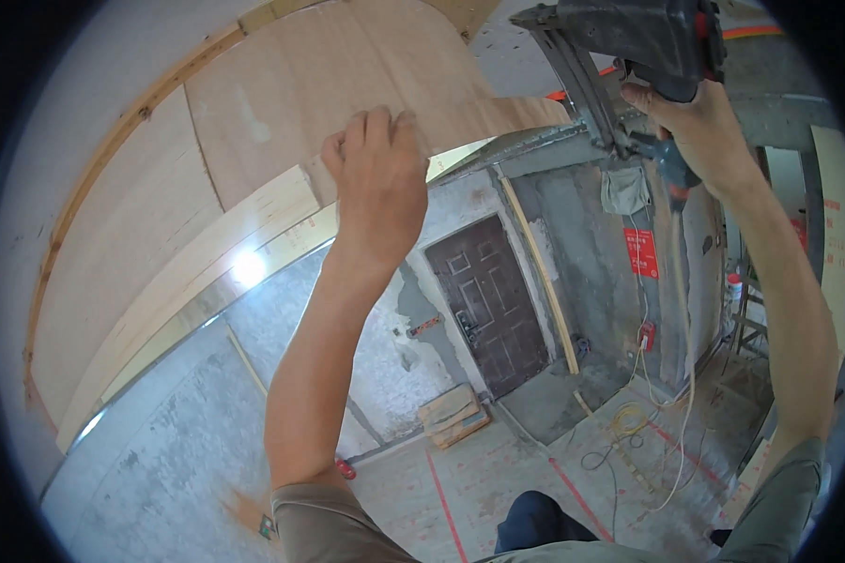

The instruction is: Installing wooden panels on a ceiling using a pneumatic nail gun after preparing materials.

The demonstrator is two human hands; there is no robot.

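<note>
We see no container in use here. Our left hand presses flat, fingers together, against a curved plywood sheet in the upper middle of the frame. Our right hand, upper right, has its fingers clamped on a dark nail gun whose nose meets the sheet's edge. Below lie a bare concrete floor with red lines, yellow cable, stacked boards and a brown door at centre. The sheet's right edge hangs free.

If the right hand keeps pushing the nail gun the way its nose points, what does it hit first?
Most likely the edge of the curved plywood panel that the left hand presses up; the right hand aims the nail gun there, though depth is unclear.
</note>
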